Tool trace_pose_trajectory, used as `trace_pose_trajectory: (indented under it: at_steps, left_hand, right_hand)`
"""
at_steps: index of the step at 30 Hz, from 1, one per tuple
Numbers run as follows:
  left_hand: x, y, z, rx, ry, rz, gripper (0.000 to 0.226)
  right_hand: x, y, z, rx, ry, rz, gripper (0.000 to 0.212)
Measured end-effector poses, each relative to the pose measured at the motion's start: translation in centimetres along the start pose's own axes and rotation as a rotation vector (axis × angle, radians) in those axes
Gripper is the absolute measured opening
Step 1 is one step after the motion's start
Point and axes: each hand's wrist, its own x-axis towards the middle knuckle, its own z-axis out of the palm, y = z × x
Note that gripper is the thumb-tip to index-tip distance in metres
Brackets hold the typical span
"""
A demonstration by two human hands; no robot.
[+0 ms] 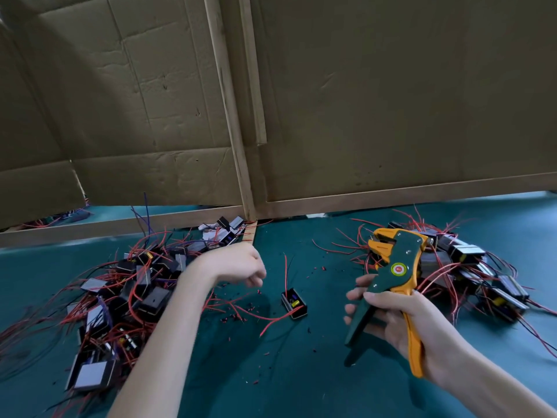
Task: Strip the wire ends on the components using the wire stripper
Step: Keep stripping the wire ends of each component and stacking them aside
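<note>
Right hand (401, 315), lower right, grips the wire stripper (394, 267) by its spread handles, jaws up, ready for a wire. Green tabletop (301, 372) carries a left pile (120, 297) and a right pile (470, 267) of wired components, likely separating undone from done. Left hand (232, 263), loosely curled and empty, hovers near a lone component (294, 303) at centre.

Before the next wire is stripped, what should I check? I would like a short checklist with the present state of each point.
1. Wire stripper gripped by right hand: ok.
2. Stripper handles spread, jaws open: ok.
3. Wire end placed in the jaws: not ok, none there.
4. Lone component lying on the table between the hands: ok.
5. Left hand free: cannot tell, its fingers are curled and blurred.
</note>
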Motion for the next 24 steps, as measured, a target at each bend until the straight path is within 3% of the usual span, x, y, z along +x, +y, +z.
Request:
trace_pose_trajectory:
  at_steps: [4, 6, 10, 13, 19, 24]
  left_hand:
    - [2.8, -0.2, 3.9, -0.158, 0.134, 0.001, 0.025]
    - [3.7, -0.3, 5.2, -0.266, 0.237, 0.058, 0.016]
    - [3.8, 0.1, 5.7, -0.697, 0.167, 0.151, 0.006]
    - [3.3, 0.8, 5.3, -0.841, 0.214, 0.257, 0.011]
    - [2.1, 2.4, 4.3, -0.927, 0.355, 0.365, 0.008]
    - [0.9, 2.6, 3.9, -0.876, 0.325, 0.408, 0.01]
  right_hand:
    - [-0.1, 0.1, 0.2, -0.027, -0.011, 0.015, 0.038]
    - [-0.1, 0.1, 0.2, -0.044, -0.022, 0.019, 0.039]
    - [-0.3, 0.2, 0.1, -0.087, -0.059, 0.03, 0.041]
    - [-0.3, 0.3, 0.1, -0.116, -0.083, 0.028, 0.037]
    - [-0.5, 0.4, 0.1, -0.154, -0.145, -0.003, 0.027]
    - [-0.4, 0.4, 0.2, -0.142, -0.159, -0.01, 0.024]
